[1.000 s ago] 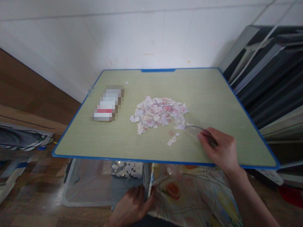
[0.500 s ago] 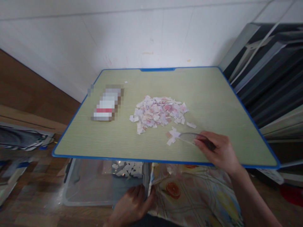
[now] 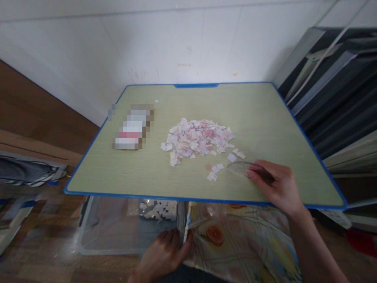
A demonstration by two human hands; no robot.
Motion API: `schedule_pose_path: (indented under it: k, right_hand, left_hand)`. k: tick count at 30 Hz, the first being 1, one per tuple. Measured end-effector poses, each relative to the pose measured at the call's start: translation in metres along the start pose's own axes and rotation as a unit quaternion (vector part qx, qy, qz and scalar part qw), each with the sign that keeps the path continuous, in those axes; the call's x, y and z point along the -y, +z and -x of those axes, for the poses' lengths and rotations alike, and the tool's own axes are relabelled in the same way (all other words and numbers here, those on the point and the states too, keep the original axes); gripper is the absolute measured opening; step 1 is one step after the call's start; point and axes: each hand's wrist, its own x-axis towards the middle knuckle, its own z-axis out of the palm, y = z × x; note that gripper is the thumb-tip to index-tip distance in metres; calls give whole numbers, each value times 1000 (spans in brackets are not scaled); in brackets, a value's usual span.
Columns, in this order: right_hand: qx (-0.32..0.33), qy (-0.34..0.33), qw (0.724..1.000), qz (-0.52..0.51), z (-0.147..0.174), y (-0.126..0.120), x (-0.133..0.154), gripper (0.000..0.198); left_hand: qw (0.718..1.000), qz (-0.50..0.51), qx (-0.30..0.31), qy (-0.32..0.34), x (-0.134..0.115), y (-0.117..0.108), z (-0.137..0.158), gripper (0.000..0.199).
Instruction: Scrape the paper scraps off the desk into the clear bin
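A pile of small white and pinkish paper scraps (image 3: 197, 137) lies on the middle of the pale green table (image 3: 259, 110). My right hand (image 3: 278, 182) is closed around the dark handle of a thin, curved, greyish see-through tool (image 3: 239, 168); its exact kind is unclear. The tool's tip is just right of a few loose scraps (image 3: 218, 168), in front of the pile. Below the table's front edge, my left hand (image 3: 163, 251) has its fingers curled, with the thumb at the raised edge of a fruit-patterned cloth (image 3: 229, 239). The grip is partly hidden.
A blurred-out flat item (image 3: 131, 127) rests on the table's left side. Under the table is a clear plastic bin (image 3: 108, 228) with a bag of scraps (image 3: 160, 210). A white wall (image 3: 165, 47) stands behind; dark folded frames (image 3: 338, 78) lean at right.
My right hand has moved slightly right with the tool. The loose scraps at its tip have spread apart, one now lying nearer the pile. My left hand stays in place.
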Motion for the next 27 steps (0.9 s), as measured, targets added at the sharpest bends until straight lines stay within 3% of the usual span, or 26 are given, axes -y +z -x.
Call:
schedule_pose_path:
  k: [7,12,17,23,27]
  right_hand:
    - [-100,101,989,34,3,1,-8,10]
    - [-57,64,996,17,5,1,-7,10]
    - [-107,109,988,12,6,0,-6,10]
    - [-9,3,1000,9,2,1,-2,12]
    - [-50,29,998,22,2,0,-1,10]
  left_hand:
    - [1000,-4,3,0,0,5,2,49]
    - [1000,-12,0,4,1,2,0,50]
    - [1000,-7,1,5,1,0,0,49]
    - [1000,6,-6,-6,0,6,3,46]
    - [1000,6,-8,1,1,3,2,46]
